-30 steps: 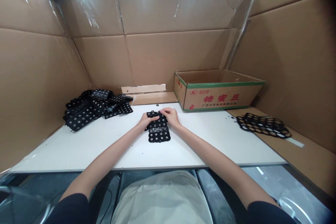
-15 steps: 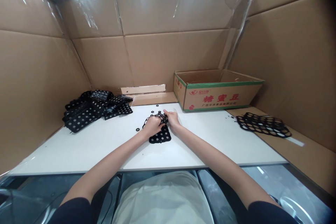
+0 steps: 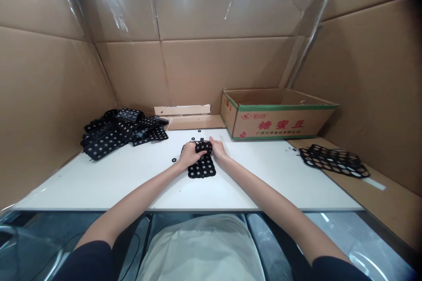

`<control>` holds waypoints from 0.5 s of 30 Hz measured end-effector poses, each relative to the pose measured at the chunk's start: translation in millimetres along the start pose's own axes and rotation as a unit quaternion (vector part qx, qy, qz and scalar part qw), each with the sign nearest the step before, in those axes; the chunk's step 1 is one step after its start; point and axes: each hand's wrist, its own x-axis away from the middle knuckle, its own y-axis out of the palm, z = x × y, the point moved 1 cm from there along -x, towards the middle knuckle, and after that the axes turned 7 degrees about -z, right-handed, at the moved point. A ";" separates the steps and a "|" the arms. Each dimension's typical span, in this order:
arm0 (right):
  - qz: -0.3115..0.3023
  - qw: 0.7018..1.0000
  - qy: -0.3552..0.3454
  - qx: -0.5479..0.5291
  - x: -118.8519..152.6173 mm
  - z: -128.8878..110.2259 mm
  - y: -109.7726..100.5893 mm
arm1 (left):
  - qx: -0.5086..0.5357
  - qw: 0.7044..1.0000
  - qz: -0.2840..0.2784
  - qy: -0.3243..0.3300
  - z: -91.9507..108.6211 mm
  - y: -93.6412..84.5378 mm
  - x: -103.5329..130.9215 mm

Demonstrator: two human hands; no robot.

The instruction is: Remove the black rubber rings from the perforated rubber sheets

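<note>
A black sheet with rows of pale dots (image 3: pixel 201 169) lies on the white table top between my hands, its upper part lifted and folded. My left hand (image 3: pixel 190 155) is closed on the sheet's left upper part, thumb across it. At the sheet's upper right edge, my right hand (image 3: pixel 218 148) pinches it with the thumb pointing up. Several small black rings lie around, one of them (image 3: pixel 174 160) left of my left hand and others just beyond the sheet.
A heap of black dotted sheets (image 3: pixel 121 134) is at the left. An open cardboard box with green edges (image 3: pixel 280 123) stands at the back right. Black netting with large holes (image 3: pixel 332 160) lies at the right. Cardboard walls (image 3: pixel 191 66) surround the white table (image 3: pixel 115 189).
My left hand has turned and shifted slightly, and more of the dotted sheet now shows between my hands. The whole view has shifted a little.
</note>
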 end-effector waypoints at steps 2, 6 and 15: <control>0.003 0.999 0.032 -0.015 1.0 -6.1 1.5 | 0.085 0.996 0.010 -0.034 -10.5 -2.0 -4.4; 0.007 0.997 -0.061 0.041 4.7 -22.5 4.6 | 0.238 0.967 0.009 -0.090 -23.8 -0.3 -8.9; -0.073 0.982 -0.143 0.099 8.2 -26.5 4.3 | 0.306 0.943 0.012 -0.133 -27.7 0.9 -9.1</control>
